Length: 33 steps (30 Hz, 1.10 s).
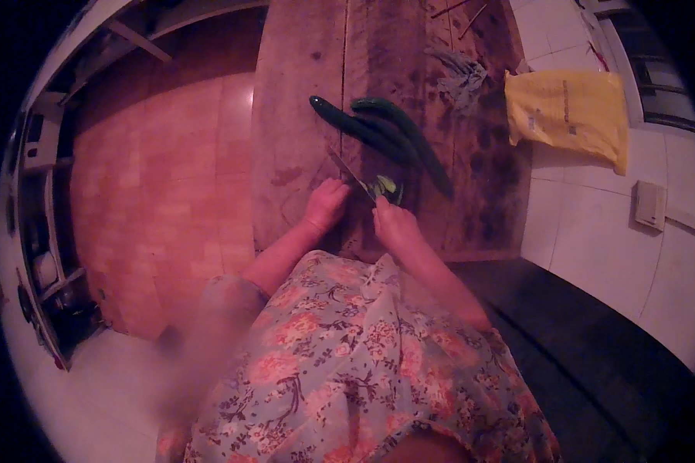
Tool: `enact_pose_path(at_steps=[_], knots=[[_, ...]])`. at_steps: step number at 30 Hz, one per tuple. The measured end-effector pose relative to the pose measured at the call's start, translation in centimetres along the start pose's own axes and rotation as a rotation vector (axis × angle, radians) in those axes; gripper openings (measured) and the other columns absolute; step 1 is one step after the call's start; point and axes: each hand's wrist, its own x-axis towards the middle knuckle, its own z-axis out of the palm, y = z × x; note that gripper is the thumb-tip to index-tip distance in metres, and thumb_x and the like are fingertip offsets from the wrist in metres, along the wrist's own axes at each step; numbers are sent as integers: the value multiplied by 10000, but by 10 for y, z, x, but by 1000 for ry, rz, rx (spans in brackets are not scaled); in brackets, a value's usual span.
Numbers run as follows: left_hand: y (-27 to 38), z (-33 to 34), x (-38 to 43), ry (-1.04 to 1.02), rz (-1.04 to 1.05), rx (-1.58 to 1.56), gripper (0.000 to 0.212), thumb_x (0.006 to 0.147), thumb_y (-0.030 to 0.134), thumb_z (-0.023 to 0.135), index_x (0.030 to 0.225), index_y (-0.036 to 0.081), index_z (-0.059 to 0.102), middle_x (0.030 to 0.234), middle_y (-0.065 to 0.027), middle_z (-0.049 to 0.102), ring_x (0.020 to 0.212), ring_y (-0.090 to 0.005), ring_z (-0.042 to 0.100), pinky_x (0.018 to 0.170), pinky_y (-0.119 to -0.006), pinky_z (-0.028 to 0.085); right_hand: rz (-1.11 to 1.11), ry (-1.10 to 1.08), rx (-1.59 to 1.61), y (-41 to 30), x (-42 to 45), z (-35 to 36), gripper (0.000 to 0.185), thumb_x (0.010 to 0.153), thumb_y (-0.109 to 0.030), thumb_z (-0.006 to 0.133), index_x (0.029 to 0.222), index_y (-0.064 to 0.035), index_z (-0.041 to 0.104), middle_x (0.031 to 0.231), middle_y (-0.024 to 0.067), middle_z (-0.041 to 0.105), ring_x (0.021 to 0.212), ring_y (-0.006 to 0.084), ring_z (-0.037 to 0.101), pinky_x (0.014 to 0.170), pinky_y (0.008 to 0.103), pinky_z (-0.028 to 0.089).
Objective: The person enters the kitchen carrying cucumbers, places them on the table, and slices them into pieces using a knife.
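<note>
My right hand (395, 220) grips a kitchen knife (350, 169), its blade slanting up and to the left above the wooden table. My left hand (326, 200) rests with curled fingers just left of the blade; whether anything is under the fingers is hidden. Close by the knife and right hand lie green cut pieces (387, 184), seemingly of cucumber. Beyond both hands, long dark green cucumbers lie side by side on the boards, one (353, 128) reaching further left and another (408, 126) curving down to the right.
The wooden table (298, 63) has worn, stained planks with a gap between them. A crumpled grey cloth (463, 78) lies toward its right side. Along the right edge is a yellow plastic bag (567, 116) bearing writing. A white box (649, 205) is on the tiled surface beyond.
</note>
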Motion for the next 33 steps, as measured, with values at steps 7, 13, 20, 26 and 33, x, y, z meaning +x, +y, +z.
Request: enact_pose_path(at_steps=[7, 13, 20, 26, 33], knots=[[-3, -2, 0, -16, -22, -19, 199, 601, 23, 497, 796, 55, 517, 764, -111, 524, 722, -304, 507, 628, -379, 449, 46, -45, -33, -11, -3, -9, 96, 781, -87, 444, 827, -3, 448, 661, 196, 579, 619, 352, 586, 536, 451, 468], [-1, -4, 2, -37, -22, -7, 211, 589, 26, 510, 798, 54, 520, 780, -112, 526, 741, -307, 508, 628, -377, 451, -20, -18, -78, -7, -3, -3, 83, 745, -63, 457, 800, -3, 437, 642, 191, 576, 606, 348, 588, 526, 453, 468], [-6, 0, -1, -36, -28, -15, 240, 593, 24, 514, 830, 50, 535, 783, -117, 533, 729, -308, 509, 627, -381, 451, 24, 9, -3, -3, 12, 17, 133, 818, -141, 466, 821, -13, 430, 608, 198, 557, 584, 375, 563, 520, 470, 447], [-5, -3, 4, -86, -34, -9, 205, 607, 23, 512, 809, 51, 528, 766, -117, 536, 721, -309, 513, 626, -382, 451, 49, 111, 63, 13, 13, 42, 130, 835, -172, 447, 847, -44, 427, 607, 191, 559, 575, 378, 559, 523, 469, 451], [-14, 4, -2, -72, -46, -52, 214, 623, 37, 515, 836, 55, 535, 812, -112, 555, 758, -307, 528, 644, -376, 455, -10, 56, 44, -7, 11, 12, 126, 817, -153, 466, 805, -31, 436, 608, 191, 560, 585, 372, 563, 527, 466, 455]])
